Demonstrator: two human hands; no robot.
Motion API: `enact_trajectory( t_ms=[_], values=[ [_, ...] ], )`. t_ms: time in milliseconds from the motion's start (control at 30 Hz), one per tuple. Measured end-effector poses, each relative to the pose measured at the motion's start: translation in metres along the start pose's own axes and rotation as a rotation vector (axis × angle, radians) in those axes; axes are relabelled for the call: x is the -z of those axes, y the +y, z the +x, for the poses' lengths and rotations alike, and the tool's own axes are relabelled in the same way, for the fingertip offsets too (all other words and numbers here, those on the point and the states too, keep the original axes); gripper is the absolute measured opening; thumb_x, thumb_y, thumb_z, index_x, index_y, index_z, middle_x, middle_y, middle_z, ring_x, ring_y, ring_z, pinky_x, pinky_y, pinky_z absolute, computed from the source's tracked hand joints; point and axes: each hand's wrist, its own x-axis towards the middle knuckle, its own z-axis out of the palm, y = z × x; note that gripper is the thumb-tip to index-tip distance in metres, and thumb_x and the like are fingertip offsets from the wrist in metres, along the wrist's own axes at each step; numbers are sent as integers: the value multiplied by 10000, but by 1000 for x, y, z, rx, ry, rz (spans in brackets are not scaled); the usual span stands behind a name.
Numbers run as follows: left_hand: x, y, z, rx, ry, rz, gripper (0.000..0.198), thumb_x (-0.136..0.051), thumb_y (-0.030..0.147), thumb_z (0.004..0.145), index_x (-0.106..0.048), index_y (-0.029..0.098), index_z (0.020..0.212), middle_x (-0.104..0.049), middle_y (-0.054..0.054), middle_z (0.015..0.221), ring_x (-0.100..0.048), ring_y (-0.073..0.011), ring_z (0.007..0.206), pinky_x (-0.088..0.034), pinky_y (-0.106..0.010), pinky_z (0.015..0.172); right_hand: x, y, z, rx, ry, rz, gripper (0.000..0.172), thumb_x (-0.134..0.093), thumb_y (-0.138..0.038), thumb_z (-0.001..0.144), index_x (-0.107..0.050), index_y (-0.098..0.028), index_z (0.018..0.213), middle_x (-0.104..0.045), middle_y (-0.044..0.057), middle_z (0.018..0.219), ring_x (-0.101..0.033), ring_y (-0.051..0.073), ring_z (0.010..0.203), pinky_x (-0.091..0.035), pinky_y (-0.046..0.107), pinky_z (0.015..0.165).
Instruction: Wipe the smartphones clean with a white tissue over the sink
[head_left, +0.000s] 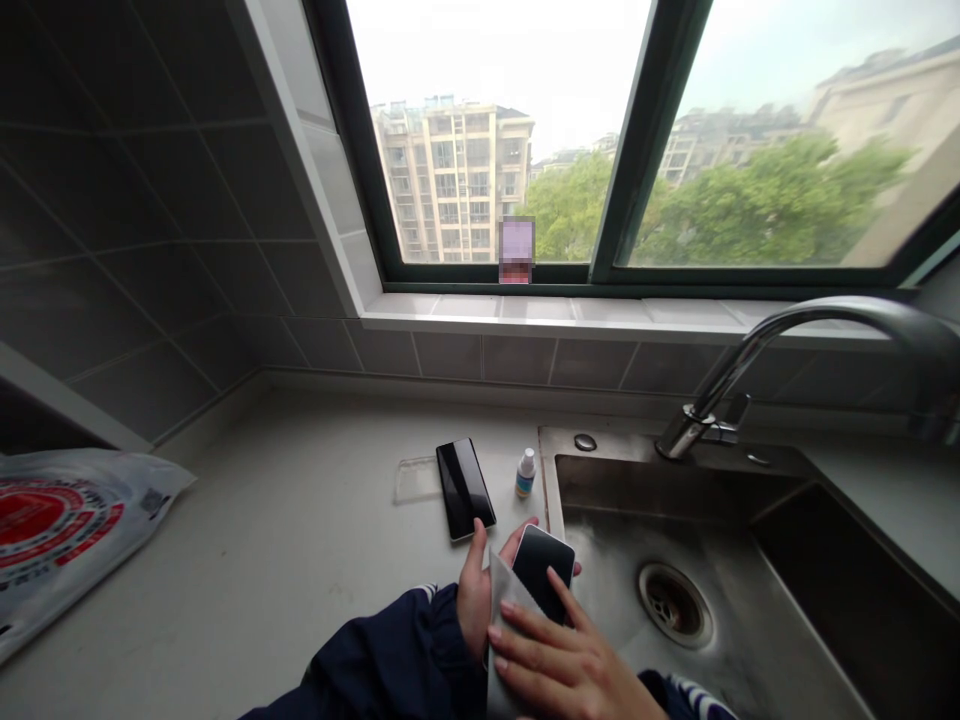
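Note:
A smartphone (541, 562) with a dark screen and a white rim lies in my left hand (474, 592), whose fingers support it from beneath and show past its edges. My right hand (562, 658) presses a light grey cloth (501, 585) against the lower part of the screen. Its index fingertip rests on the bare glass, while the other fingers lie over the cloth. Just beyond, a second black smartphone (465, 490) is on the counter, beside a clear phone case (415, 482). A small white-capped bottle (526, 474) stands upright to its right.
On the right is a steel sink (600, 540) with an open drain (675, 605) and a curved faucet (750, 345). A plastic bag with red print (67, 530) sits on the pale counter (247, 560) at the left. Behind are a tiled sill and window (600, 277).

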Motion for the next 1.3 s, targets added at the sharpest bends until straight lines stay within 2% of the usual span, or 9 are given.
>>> enact_trajectory(
  t_ms=[167, 267, 500, 667, 800, 1000, 1133, 1300],
  values=[
    [-9, 3, -4, -3, 33, -32, 971, -243, 848, 765, -204, 217, 1503, -664, -186, 1149, -690, -292, 893, -425, -450, 904, 6, 0, 5, 20, 25, 13, 267, -552, -319, 974, -633, -194, 1196, -637, 25, 1276, -466, 190, 1326, -33, 491, 1181],
    [-13, 4, -6, 2, 73, -42, 948, -264, 832, 778, -254, 202, 1487, -652, -189, 1177, -688, -286, 833, -446, -459, 852, 7, 0, 6, 30, 50, 37, 215, -591, -265, 954, -655, -212, 1153, -644, -15, 1267, -448, 178, 1337, -73, 473, 1191],
    [-5, 3, -3, 5, 25, -33, 893, -266, 822, 788, -553, 131, 1275, -658, -186, 1165, -664, -300, 933, -433, -479, 916, 3, 1, 4, 39, 12, 25, 230, -581, -268, 962, -643, -197, 1172, -617, -25, 1307, -431, 185, 1352, -19, 490, 1189],
    [-2, 3, -3, -21, 19, 7, 915, -260, 823, 790, -574, 94, 1246, -660, -196, 1159, -673, -259, 838, -461, -405, 840, 2, 3, 2, 39, -20, 31, 260, -538, -358, 982, -651, -216, 1168, -613, -24, 1310, -419, 182, 1361, 8, 477, 1191],
    [-3, 3, -2, -38, 4, -13, 893, -235, 803, 814, -582, 96, 1235, -686, -183, 1092, -668, -225, 794, -468, -365, 811, 2, 3, 0, 1, -33, 26, 260, -530, -298, 977, -635, -223, 1203, -609, -26, 1315, -435, 177, 1353, 30, 477, 1195],
    [-7, 0, -1, 3, -121, -64, 882, -232, 779, 832, -529, 110, 1323, -666, -176, 1131, -625, -296, 1063, -383, -443, 1011, 0, 4, -7, -219, 0, -40, 352, -544, -191, 924, -594, -191, 1273, -574, 25, 1365, -429, 201, 1362, 29, 495, 1203],
    [-4, -3, 0, -65, -188, -13, 801, -243, 711, 880, -512, 125, 1356, -622, -160, 1230, -538, -286, 1220, -281, -422, 1107, -8, 7, -15, -354, 17, -137, 492, -531, -180, 927, -460, -161, 1414, -462, 78, 1461, -342, 237, 1412, -31, 518, 1206],
    [-2, -4, 0, -92, -233, 19, 718, -264, 624, 924, -533, 106, 1343, -573, -156, 1318, -426, -268, 1339, -186, -375, 1159, -16, 8, -18, -456, 4, -215, 581, -506, -210, 939, -333, -143, 1490, -333, 86, 1535, -269, 271, 1443, -125, 540, 1197]
  ],
)
